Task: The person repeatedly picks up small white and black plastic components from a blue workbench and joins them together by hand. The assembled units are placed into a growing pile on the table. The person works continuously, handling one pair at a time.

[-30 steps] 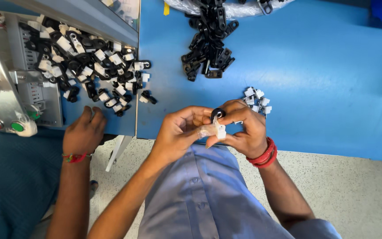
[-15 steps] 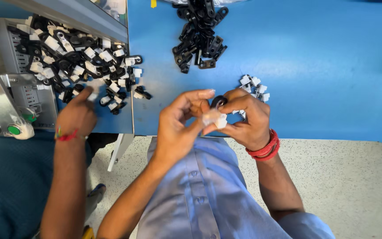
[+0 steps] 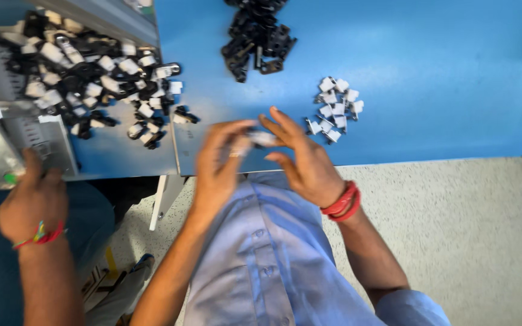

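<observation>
Left hand [image 3: 222, 160]: fingers curled, pinching small white part [image 3: 261, 138], centre frame, blurred.
Right hand [image 3: 306, 160]: fingers half spread, fingertips on same part.
Blue surface [image 3: 454, 72]: white pieces [image 3: 333, 108] beside right hand; black pieces [image 3: 258, 36] top centre.

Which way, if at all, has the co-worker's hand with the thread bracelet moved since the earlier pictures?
Yes. The co-worker's hand drew back from the black-and-white parts pile toward the near edge, beside the green button.

A light blue buttoned shirt [image 3: 273, 259] and red wrist bangles [image 3: 342, 202].
</observation>
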